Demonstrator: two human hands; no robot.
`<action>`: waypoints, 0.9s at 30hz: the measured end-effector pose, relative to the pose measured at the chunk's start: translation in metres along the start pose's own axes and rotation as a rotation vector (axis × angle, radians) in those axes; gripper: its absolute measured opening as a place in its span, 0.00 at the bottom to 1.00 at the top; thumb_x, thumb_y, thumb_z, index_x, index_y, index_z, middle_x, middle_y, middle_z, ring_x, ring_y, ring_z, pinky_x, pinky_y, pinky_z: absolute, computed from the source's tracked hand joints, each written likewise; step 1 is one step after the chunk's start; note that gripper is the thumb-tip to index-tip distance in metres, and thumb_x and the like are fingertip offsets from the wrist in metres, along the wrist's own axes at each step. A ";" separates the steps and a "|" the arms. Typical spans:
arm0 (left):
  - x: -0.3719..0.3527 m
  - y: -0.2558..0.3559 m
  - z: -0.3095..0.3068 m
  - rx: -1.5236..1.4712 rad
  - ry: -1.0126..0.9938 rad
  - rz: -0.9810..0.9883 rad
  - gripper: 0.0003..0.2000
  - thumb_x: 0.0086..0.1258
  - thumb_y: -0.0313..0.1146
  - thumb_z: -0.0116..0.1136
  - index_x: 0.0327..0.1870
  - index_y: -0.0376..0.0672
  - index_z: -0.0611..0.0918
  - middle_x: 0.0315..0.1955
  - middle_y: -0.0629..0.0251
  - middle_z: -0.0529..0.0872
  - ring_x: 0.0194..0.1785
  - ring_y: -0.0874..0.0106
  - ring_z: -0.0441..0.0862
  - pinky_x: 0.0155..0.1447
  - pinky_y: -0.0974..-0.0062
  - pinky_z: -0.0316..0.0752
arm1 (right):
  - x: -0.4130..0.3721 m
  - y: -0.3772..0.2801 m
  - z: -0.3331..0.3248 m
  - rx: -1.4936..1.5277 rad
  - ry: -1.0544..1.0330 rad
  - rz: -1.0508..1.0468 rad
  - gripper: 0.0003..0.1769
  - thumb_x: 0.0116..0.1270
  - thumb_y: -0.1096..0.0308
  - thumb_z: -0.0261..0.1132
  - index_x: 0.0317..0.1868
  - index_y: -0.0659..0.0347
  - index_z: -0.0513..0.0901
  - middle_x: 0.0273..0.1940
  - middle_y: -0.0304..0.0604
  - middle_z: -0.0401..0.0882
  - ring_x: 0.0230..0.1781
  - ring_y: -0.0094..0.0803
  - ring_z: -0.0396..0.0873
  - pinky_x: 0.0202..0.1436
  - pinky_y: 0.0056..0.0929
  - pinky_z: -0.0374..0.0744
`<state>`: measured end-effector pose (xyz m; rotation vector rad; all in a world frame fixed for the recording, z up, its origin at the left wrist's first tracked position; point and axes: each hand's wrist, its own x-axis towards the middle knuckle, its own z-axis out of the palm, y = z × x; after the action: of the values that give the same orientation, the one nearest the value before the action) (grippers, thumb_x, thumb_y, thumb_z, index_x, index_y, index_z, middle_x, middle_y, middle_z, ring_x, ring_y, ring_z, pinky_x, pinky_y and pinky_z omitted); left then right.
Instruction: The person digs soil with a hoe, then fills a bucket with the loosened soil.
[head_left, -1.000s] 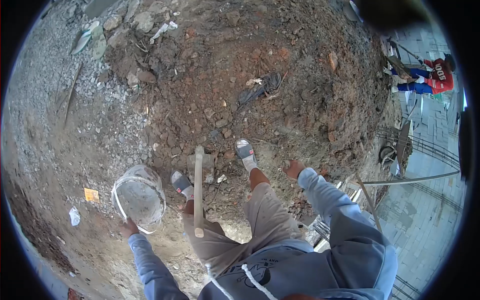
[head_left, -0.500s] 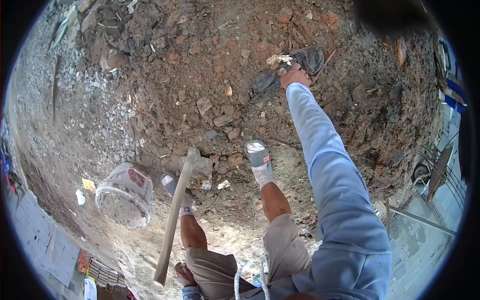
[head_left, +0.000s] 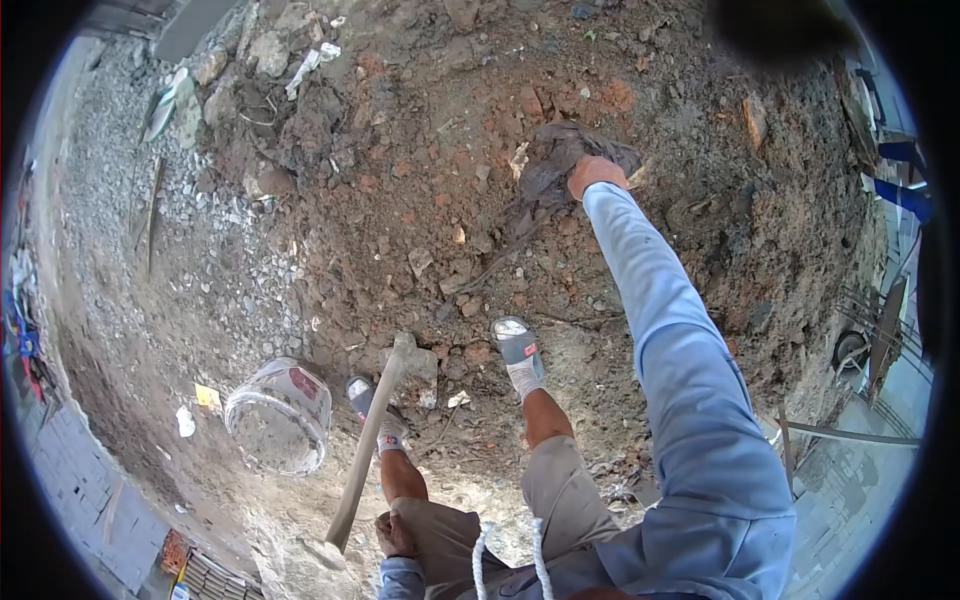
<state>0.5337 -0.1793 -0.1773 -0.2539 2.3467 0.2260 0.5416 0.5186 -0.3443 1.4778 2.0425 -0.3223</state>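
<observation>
My right hand (head_left: pixel 598 175) is closed on a dirt-covered dark plastic bag (head_left: pixel 550 165), its arm stretched out over the soil. The bag hangs crumpled, with a thin strip trailing down to the left. Close to my left thigh, my left hand (head_left: pixel 396 535) is curled in, with nothing visible in it. A hoe (head_left: pixel 368 450) with a pale wooden handle stands beside my left leg, its metal blade near my left foot. The lower end of the handle comes near my left hand but looks apart from it.
A dirty clear bucket (head_left: pixel 325 415) stands left of the hoe, near a yellow scrap (head_left: pixel 208 396). Gravel (head_left: pixel 215 250) covers the left side. Broken brick and stones lie through the brown soil (head_left: pixel 450 130). Metal rods and a small wheel (head_left: pixel 850 348) are at the right.
My right hand has turned over and shifted slightly down, bunching and dragging the plastic bag. My left hand has come up against my thigh. The whole view has shifted a little.
</observation>
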 end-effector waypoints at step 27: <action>-0.031 0.001 -0.092 -0.385 0.070 -0.108 0.16 0.60 0.42 0.54 0.35 0.38 0.83 0.28 0.60 0.84 0.36 0.71 0.80 0.42 0.74 0.72 | -0.408 0.230 -0.103 0.280 0.131 -0.011 0.27 0.62 0.57 0.60 0.54 0.72 0.74 0.50 0.61 0.76 0.54 0.51 0.74 0.56 0.39 0.72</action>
<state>0.4935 -0.1966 -0.0906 -0.5813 2.3345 0.6250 0.8064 0.3345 0.0104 1.6933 2.1780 -0.5473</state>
